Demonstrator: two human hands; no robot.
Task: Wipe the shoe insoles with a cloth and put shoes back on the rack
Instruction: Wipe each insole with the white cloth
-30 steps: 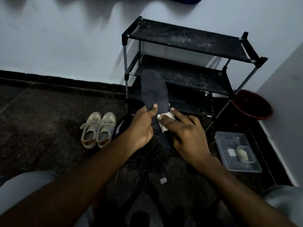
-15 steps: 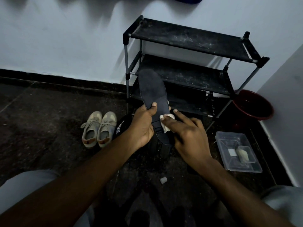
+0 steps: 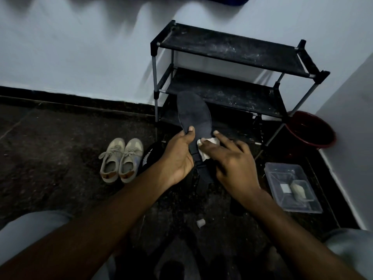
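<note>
Dark floor (image 3: 60, 150) lies right under my arms, and it looks gritty. A small white bit (image 3: 200, 223) sits on it at the bottom middle of the frame. I think the insole (image 3: 193, 112) could slip and fall into that grit, because my left hand (image 3: 179, 156) holds it only by its thin end. Then it would get dirty again.

My left hand is curled round that thin end, with the thumb on top at the left edge. My right hand (image 3: 232, 160) has its fingers spread out and fairly straight. It presses the white cloth (image 3: 207, 144) down on the insole. If I push too hard, the insole might bend or twist out of my grip. The cloth is small and bunched up, so it might slide out from under my fingers too.

The insole is in the middle of the frame. It sticks up and away from both hands, and its wide toe end is in front of the black rack (image 3: 232, 47). The cloth touches it just right of my left thumb. The tan shoes (image 3: 121, 160) wait on the floor, left of my left hand and well apart from the rack.
</note>
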